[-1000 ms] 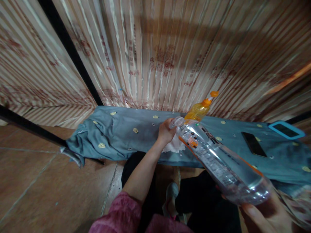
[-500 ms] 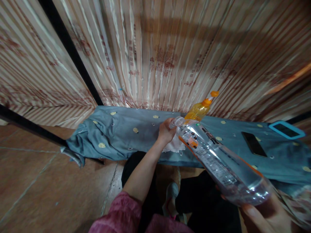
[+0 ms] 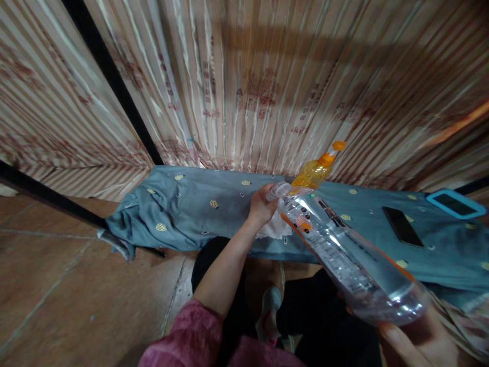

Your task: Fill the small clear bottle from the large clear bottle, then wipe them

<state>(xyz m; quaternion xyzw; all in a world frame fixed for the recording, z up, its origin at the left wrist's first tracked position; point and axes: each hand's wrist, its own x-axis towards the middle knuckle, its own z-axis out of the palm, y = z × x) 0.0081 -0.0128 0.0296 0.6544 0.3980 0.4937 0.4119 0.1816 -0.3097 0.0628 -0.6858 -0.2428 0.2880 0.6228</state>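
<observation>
While my right hand (image 3: 416,341) grips the clear bottle's (image 3: 344,255) base, my left hand (image 3: 262,204) pinches its neck over the bed's front edge (image 3: 229,247).

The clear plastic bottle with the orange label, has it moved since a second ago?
No. The clear plastic bottle keeps its place against the orange spray bottle.

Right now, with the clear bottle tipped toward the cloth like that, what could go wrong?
1. The clear bottle lies tilted, its mouth low over the white cloth that the left hand holds. If uncapped, which I cannot tell, it may spill onto the blue sheet.
2. The right hand holds only the bottle's base, so it could slip.
3. The orange bottle stands right behind the neck and might be knocked; the black phone lies on the same sheet.
</observation>
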